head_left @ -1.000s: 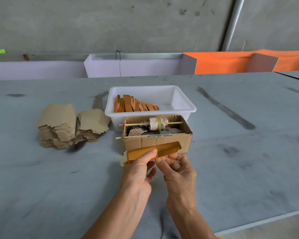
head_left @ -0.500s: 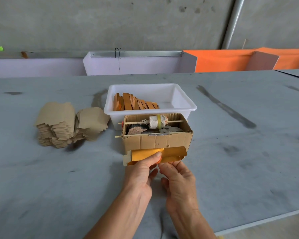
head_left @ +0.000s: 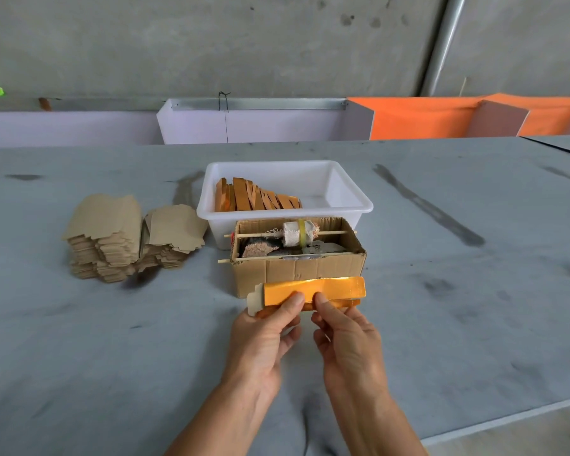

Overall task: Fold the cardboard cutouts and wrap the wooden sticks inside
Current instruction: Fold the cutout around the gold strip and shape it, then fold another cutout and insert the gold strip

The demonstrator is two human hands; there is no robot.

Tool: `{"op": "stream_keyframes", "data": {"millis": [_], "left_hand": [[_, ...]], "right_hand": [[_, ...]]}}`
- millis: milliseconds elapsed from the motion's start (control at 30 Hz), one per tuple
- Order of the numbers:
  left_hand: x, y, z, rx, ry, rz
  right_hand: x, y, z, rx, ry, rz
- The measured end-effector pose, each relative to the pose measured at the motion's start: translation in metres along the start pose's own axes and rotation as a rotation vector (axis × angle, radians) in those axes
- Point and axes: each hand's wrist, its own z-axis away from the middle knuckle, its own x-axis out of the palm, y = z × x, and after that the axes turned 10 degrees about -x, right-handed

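Note:
A shiny orange cardboard cutout [head_left: 323, 289], partly folded into a long flat sleeve, is held just in front of the brown box. My left hand [head_left: 266, 337] pinches its left half with thumb on top. My right hand [head_left: 346, 337] pinches its lower edge near the middle. A pale tab sticks out at the sleeve's left end. Whether a stick lies inside the fold is hidden. Two stacks of flat brown cutouts [head_left: 125, 235] lie on the table to the left. Folded orange pieces [head_left: 254, 199] stand in the white tub [head_left: 349, 199].
An open brown cardboard box [head_left: 297, 271] stands in front of the tub, holding two thin wooden skewers, a wrapped white roll and scraps. The grey table [head_left: 458, 307] ends at the lower right. White and orange panels line the far edge by a concrete wall.
The orange cutout has been turned and flattened, its shiny face now up and broader. Both hands shifted slightly, thumbs now pressing on top of it.

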Motion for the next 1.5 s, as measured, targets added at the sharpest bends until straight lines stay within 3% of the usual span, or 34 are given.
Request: {"op": "stream_keyframes", "data": {"millis": [300,633,933,1100,1367,1500], "left_hand": [[-0.002,0.011,0.0,-0.003,-0.009,-0.111],[-0.01,0.057,0.002,0.137,-0.016,-0.521],[0.015,0.1,-0.025,0.232,0.16,-0.237],[0.02,0.122,-0.052,0.314,0.146,-0.355],[0.039,0.153,-0.111,0.494,0.273,-0.615],[0.037,0.157,-0.127,0.622,0.33,-0.857]], "right_hand": [[0.008,-0.011,-0.003,0.074,0.01,-0.064],[0.033,-0.043,-0.019,-0.09,-0.146,0.36],[0.093,-0.049,-0.047,-0.15,-0.324,0.536],[0.123,-0.056,-0.085,-0.238,-0.316,0.655],[0.159,-0.06,-0.158,-0.293,-0.265,0.74],[0.158,-0.051,-0.195,-0.371,-0.159,0.934]]}}
